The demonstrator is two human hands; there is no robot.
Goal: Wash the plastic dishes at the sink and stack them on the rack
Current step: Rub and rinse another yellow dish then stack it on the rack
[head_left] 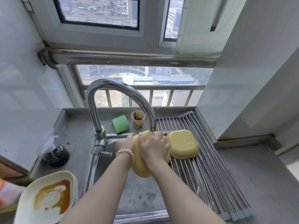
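The steel desk carries the sink, and over the right half of the sink lies the roll-up rack of metal rods. On the rack one yellow dish is already placed upside down, with water drops on its bottom. At the left front edge waits a white plate with brown sauce, on top of a small pile. Under the spout of the tap the person holds a second yellow dish on its edge, its long axis running from the spout toward the person. The left hand has its grip on the far left side, the fingers mostly hidden behind the dish; the right hand lies flat on the near face, fingers spread, probably rubbing. The rack is just to the right of this dish, so the right hand is nearer to it, and I think the coming move goes rightward, beside or onto the washed dish.
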